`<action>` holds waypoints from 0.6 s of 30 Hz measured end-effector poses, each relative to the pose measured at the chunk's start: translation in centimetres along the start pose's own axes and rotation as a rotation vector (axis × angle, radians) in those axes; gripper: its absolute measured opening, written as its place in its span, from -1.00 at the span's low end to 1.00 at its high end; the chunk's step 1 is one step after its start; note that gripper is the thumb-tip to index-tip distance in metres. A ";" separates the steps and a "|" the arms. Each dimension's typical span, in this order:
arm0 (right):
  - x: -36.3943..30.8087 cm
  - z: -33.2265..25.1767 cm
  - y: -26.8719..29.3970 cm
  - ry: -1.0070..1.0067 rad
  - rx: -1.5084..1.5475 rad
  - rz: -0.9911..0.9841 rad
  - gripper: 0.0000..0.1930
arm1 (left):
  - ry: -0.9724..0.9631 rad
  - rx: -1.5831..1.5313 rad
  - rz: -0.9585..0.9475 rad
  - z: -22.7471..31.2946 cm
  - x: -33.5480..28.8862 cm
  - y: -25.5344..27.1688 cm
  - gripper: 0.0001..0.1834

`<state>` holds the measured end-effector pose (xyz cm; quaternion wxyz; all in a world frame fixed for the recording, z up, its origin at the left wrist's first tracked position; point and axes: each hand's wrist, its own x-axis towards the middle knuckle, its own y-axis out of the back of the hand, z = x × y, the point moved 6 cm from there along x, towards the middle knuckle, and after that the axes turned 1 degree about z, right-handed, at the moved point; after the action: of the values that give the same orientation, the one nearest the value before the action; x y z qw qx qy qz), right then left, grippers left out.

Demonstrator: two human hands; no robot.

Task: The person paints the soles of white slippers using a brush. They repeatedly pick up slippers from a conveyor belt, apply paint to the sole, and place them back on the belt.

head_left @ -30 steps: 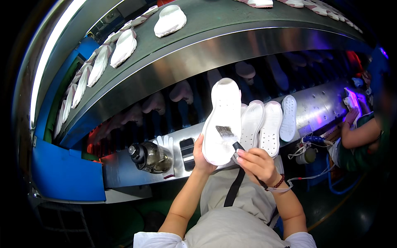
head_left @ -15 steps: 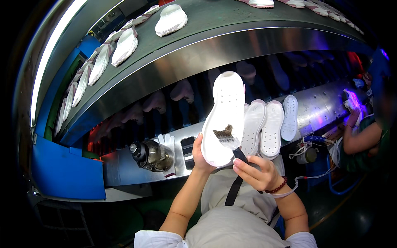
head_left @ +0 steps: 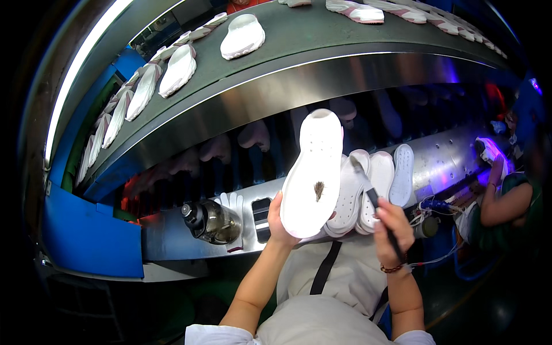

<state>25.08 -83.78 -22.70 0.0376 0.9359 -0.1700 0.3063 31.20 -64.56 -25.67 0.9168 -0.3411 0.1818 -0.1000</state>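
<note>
My left hand (head_left: 282, 229) grips a white shoe sole (head_left: 310, 167) by its lower left edge, its inner face toward me. On that face lies a small dark tuft (head_left: 319, 191) that looks like bristles. My right hand (head_left: 393, 231) is closed round the black handle of a flat brush (head_left: 372, 197), held to the right of the sole and apart from it. The brush head is tilted up and left, over a row of white soles with small holes (head_left: 347, 198) lying behind it. Farther right in that row is a narrow pale sole (head_left: 402, 173).
A dark bottle (head_left: 213, 221) and a white glove (head_left: 234, 202) rest on the metal ledge (head_left: 164, 233) to the left. Beyond, a green conveyor belt (head_left: 293, 30) carries several white and pink soles. A co-worker's arm (head_left: 506, 204) is at the far right.
My right hand has lifted the brush off the sole and carried it to the right. The dark tuft stays on the sole, which has shifted slightly down in view.
</note>
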 end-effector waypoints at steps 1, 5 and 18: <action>0.0 0.8 0.5 -0.118 0.166 0.072 -0.79 | -0.003 0.006 -0.002 0.1 0.1 0.2 -0.30; -0.6 2.8 1.2 -0.318 0.558 0.178 -0.79 | 0.024 -0.023 0.001 -0.2 0.1 -0.5 -0.28; -1.6 4.4 0.3 -0.632 0.997 0.291 -0.81 | 0.063 -0.190 -0.124 -0.2 -0.4 -2.6 -0.36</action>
<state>26.25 -84.41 -27.17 -0.4997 0.8536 -0.1354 0.0583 30.61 -66.49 -23.93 0.8662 -0.4338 0.1978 -0.1496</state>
